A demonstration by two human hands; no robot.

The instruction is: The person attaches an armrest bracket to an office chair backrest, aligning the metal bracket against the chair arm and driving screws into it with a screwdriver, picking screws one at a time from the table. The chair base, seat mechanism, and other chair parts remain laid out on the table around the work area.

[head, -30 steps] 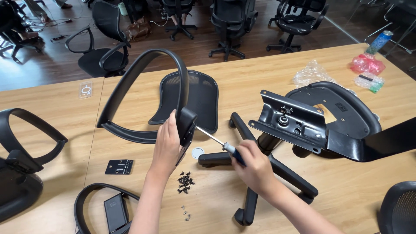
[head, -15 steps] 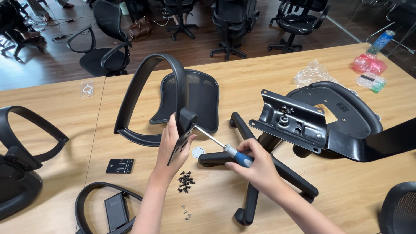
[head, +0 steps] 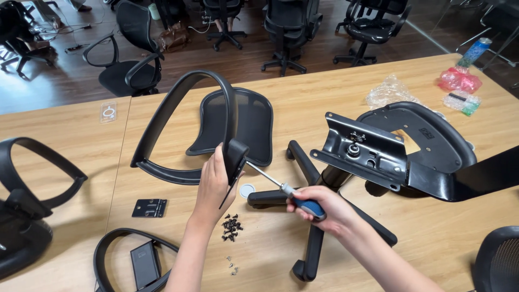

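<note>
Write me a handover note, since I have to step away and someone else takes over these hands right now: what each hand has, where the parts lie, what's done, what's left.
Left hand: grips the armrest at its bracket end, held upright on the table.
Right hand: holds the screwdriver by its blue handle, tip at the bracket.
Parts: screws in a loose pile by the left wrist; flat plate to the left; chair base under the right hand; seat pan with mechanism to the right; mesh back behind the armrest.
Done: cannot tell whether any screw is in.
Left: armrest not joined to the seat; base, seat and back lie apart.
</note>
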